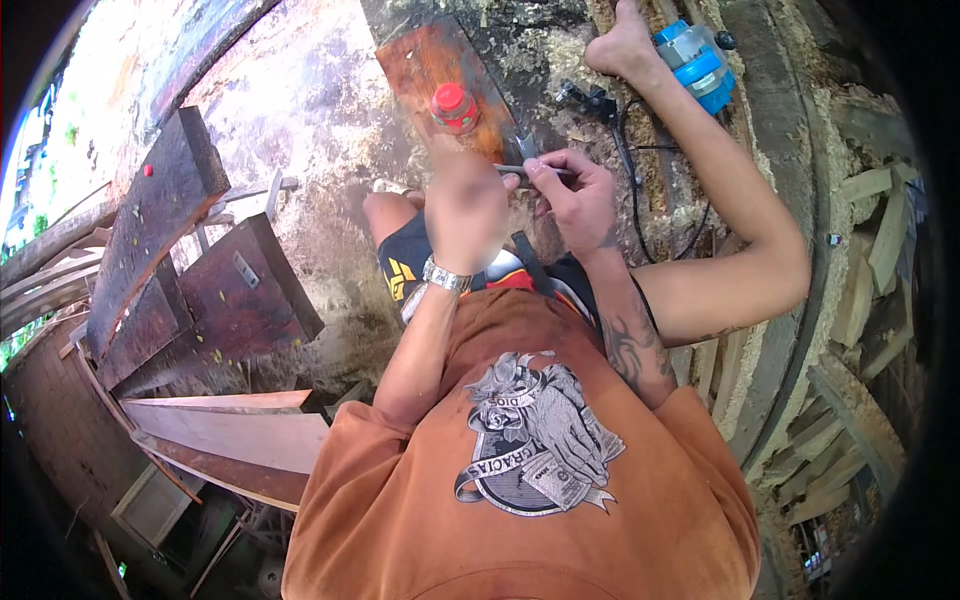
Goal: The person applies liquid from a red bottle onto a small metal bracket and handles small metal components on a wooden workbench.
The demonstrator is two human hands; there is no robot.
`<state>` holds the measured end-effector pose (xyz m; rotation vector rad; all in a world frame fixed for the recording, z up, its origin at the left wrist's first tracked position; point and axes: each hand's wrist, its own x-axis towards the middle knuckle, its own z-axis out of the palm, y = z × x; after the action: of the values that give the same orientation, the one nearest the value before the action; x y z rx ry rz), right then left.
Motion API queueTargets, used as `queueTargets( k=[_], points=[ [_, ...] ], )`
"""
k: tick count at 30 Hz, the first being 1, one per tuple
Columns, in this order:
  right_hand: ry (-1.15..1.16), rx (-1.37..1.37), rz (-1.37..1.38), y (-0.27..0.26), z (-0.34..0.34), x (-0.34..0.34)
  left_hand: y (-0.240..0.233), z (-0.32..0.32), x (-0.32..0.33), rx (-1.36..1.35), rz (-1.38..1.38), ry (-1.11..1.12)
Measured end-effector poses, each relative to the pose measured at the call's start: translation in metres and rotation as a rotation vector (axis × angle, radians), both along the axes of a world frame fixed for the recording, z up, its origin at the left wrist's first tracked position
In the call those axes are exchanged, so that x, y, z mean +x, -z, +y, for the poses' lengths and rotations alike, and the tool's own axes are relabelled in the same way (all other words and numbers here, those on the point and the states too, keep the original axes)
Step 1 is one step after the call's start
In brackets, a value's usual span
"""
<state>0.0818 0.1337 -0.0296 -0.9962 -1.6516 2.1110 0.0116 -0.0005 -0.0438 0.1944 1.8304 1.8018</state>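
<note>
My left hand (469, 214), with a metal watch at the wrist, is curled in front of my lap; much of it is blurred. My right hand (579, 196) pinches a thin grey metal bar (532, 171) between thumb and fingers. The bar's other end meets my left fingertips, and the blur hides how they grip it. Just beyond the hands a reddish-brown wooden board (431, 56) lies on the ground. On it stands a small jar with a red cap (451, 97). A small shiny metal piece (526, 142) shows at the board's near right edge.
A blue power tool (701, 71) sits beside my right foot. Its black cable (624, 142) runs near my right leg. Dark thick planks (247, 292) and paler boards (232, 435) lean at left. Wood offcuts (855, 427) are heaped at right, amid sawdust.
</note>
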Motion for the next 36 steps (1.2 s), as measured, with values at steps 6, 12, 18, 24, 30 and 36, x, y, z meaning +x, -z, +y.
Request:
queueTargets(
  k=[6, 12, 18, 24, 30, 36],
  points=[
    [-0.033, 0.006, -0.067, 0.010, 0.009, 0.002, 0.002, 0.002, 0.002, 0.041, 0.014, 0.008],
    [-0.211, 0.421, -0.087, -0.011, 0.004, -0.008, 0.013, 0.000, 0.005, -0.075, 0.198, 0.085],
    [-0.234, 0.428, -0.256, -0.012, 0.018, -0.010, 0.002, 0.005, 0.010, -0.002, 0.112, 0.091],
    [-0.289, 0.385, -0.094, -0.015, 0.010, -0.010, -0.005, -0.003, 0.005, -0.212, 0.245, 0.155],
    [-0.193, 0.128, -0.024, 0.000, 0.022, -0.006, -0.010, -0.002, 0.003, 0.063, 0.062, 0.032],
    [-0.189, 0.117, 0.069, -0.008, 0.008, -0.005, -0.013, -0.005, -0.001, 0.078, 0.085, 0.015]
  ],
)
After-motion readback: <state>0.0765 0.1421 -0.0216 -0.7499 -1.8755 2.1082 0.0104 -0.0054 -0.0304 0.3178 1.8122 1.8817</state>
